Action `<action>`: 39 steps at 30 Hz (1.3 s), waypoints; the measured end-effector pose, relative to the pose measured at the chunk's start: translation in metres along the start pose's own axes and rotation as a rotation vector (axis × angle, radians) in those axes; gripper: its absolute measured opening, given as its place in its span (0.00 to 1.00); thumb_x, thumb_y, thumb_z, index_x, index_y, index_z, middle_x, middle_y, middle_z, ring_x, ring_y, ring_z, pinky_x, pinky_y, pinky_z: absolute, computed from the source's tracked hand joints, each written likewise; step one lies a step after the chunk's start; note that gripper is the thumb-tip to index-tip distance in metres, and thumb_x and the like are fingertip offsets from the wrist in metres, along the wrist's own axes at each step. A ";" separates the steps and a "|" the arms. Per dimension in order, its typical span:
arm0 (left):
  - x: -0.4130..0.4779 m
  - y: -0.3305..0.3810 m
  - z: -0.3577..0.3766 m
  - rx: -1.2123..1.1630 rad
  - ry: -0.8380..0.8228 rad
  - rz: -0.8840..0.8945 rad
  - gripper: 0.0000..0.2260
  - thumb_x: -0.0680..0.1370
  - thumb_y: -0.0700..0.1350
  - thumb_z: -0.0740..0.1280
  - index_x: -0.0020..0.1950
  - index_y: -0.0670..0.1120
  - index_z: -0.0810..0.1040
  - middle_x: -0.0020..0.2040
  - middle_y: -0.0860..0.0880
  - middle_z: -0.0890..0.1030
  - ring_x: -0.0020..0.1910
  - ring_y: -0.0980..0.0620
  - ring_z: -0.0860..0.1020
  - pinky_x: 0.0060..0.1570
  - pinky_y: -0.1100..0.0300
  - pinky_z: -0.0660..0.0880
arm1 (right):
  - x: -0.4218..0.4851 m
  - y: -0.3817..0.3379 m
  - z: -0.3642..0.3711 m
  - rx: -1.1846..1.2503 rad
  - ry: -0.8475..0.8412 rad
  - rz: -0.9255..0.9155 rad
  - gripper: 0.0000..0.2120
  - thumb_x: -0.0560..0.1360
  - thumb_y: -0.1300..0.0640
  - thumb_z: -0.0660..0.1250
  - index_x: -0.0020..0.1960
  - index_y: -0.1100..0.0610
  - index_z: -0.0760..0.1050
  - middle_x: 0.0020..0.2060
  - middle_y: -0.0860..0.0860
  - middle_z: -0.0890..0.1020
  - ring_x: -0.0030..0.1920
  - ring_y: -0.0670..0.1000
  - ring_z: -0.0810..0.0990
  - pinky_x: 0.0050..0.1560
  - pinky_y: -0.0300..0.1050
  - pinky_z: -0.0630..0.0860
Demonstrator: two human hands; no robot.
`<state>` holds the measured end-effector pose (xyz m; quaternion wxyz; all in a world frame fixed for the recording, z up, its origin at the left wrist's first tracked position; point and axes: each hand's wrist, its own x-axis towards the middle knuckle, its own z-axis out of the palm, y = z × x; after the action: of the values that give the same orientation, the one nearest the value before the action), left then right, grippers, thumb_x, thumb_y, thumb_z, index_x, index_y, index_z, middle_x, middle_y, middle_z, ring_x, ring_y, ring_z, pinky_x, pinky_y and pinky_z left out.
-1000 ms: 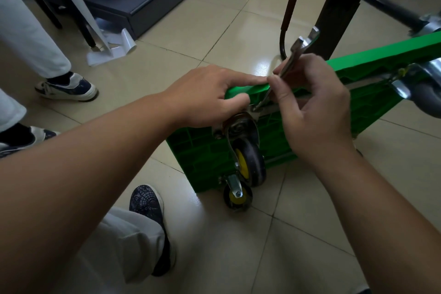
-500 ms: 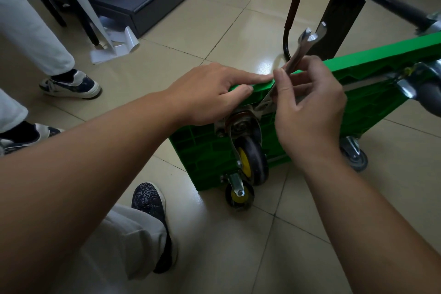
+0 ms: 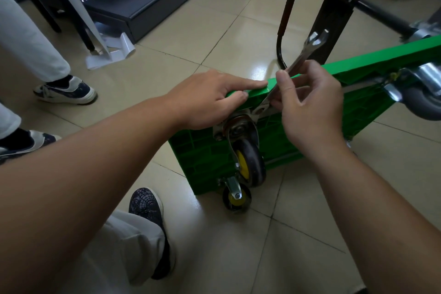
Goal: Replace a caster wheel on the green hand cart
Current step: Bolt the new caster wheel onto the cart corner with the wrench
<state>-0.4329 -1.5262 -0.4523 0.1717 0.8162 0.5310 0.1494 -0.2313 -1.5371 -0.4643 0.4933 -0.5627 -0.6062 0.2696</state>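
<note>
Glossy beige tiled floor [image 3: 167, 74]; dark metal shelving [image 3: 155, 7] behind

Your wrench [image 3: 307, 48]: bare steel, bright, smooth, glossy. Green hand cart [image 3: 372, 100]: moulded plastic, ribbed underside, slight sheen. Caster wheel [image 3: 253, 164] near you: matt black rubber tyre, yellow plastic hub, shiny metal fork. Grey wheel [image 3: 422, 105] at right: dull rubber, chrome-bright bracket. Handle [image 3: 381, 15]: black painted metal tube, satin. Floor [image 3: 214, 31]: beige tiles, glossy, reflective. Your trousers [image 3: 124, 246]: pale woven cloth. Shoe [image 3: 145, 203]: dark knit mesh.
</note>
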 end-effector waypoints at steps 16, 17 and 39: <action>-0.048 -0.029 -0.019 -0.031 -0.168 0.077 0.35 0.74 0.57 0.68 0.79 0.71 0.59 0.64 0.60 0.74 0.53 0.56 0.75 0.52 0.52 0.77 | -0.040 -0.054 -0.006 0.008 0.083 -0.252 0.03 0.82 0.55 0.67 0.55 0.53 0.77 0.47 0.46 0.82 0.49 0.46 0.84 0.47 0.45 0.84; -0.050 -0.031 -0.018 -0.036 -0.168 0.085 0.36 0.74 0.55 0.70 0.77 0.72 0.58 0.63 0.60 0.74 0.53 0.55 0.76 0.52 0.50 0.78 | -0.046 -0.056 0.001 -0.035 0.017 -0.279 0.03 0.81 0.55 0.68 0.54 0.53 0.77 0.47 0.46 0.82 0.48 0.45 0.84 0.47 0.45 0.84; -0.047 -0.032 -0.016 -0.115 -0.046 0.133 0.23 0.72 0.49 0.63 0.65 0.67 0.67 0.47 0.68 0.73 0.48 0.55 0.73 0.48 0.55 0.72 | -0.058 -0.058 0.040 -0.211 -0.125 -0.318 0.07 0.82 0.57 0.68 0.55 0.60 0.78 0.46 0.52 0.79 0.44 0.46 0.76 0.44 0.34 0.74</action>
<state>-0.4841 -1.5556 -0.4547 0.2204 0.8415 0.4622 0.1721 -0.2983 -1.5955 -0.4445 0.4291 -0.4908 -0.7417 0.1577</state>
